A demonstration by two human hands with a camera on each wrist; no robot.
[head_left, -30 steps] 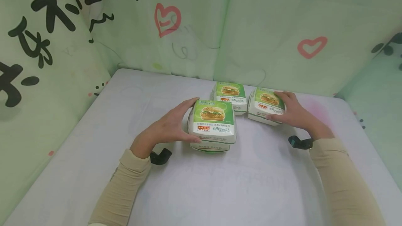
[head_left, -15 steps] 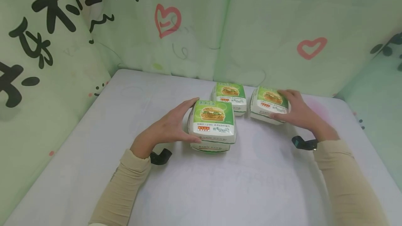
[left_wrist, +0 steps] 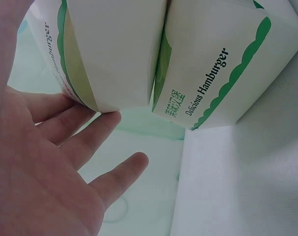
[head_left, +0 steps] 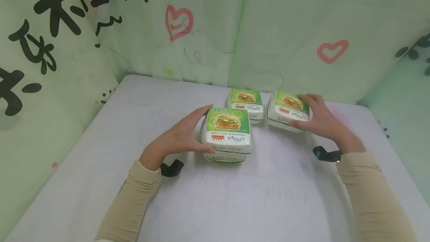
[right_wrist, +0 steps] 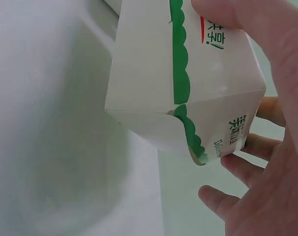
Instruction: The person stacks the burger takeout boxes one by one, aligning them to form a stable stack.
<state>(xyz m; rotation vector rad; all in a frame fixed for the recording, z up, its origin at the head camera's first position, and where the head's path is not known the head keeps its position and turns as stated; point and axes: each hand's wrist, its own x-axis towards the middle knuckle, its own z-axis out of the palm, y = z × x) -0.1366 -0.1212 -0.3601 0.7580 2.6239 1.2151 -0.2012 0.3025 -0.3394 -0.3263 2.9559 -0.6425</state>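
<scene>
My left hand grips the upper hamburger box, thumb on its near side and fingers on the far one. That white-and-green box sits on a lower hamburger box; in the left wrist view the fingertips touch the upper box, apart from the lower box. Farther right, my right hand holds the right hamburger box between thumb and fingers. In the right wrist view this box is tilted and hangs above the tabletop, over a shadow.
Another hamburger box stands behind the stack, left of the box in my right hand. A white-covered table lies under everything. A green curtain with drawn hearts borders the table's back edge.
The right hand has shifted right and slightly up with its box, which now stands farther from the back box. My left hand and the stack look unmoved.
</scene>
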